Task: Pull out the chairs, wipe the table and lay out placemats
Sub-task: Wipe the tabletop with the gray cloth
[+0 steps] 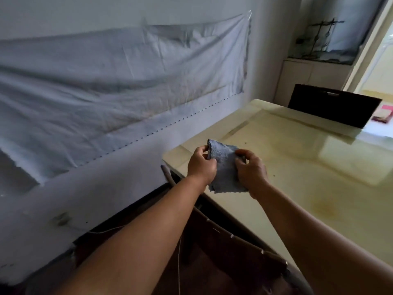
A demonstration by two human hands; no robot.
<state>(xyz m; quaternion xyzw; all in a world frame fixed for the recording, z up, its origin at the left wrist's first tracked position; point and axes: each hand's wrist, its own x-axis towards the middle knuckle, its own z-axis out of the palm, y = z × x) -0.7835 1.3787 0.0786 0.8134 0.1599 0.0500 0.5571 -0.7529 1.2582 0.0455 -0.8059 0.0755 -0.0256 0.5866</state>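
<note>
A blue-grey cloth [225,165] is held up between both my hands above the near left corner of the glossy cream table [297,158]. My left hand [201,165] pinches the cloth's left edge and my right hand [252,172] grips its right side. The cloth hangs folded, its lower edge just above the table's rim. A dark brown chair [223,252] stands below my arms at the table's near side. Another dark chair back [333,107] rises at the table's far end. No placemats are in view.
A wall draped with a white sheet [106,81] runs along the left, close to the table's corner. A white cabinet [308,77] stands at the back. A doorway opens at the right, with a pink object [385,112] beyond the far chair.
</note>
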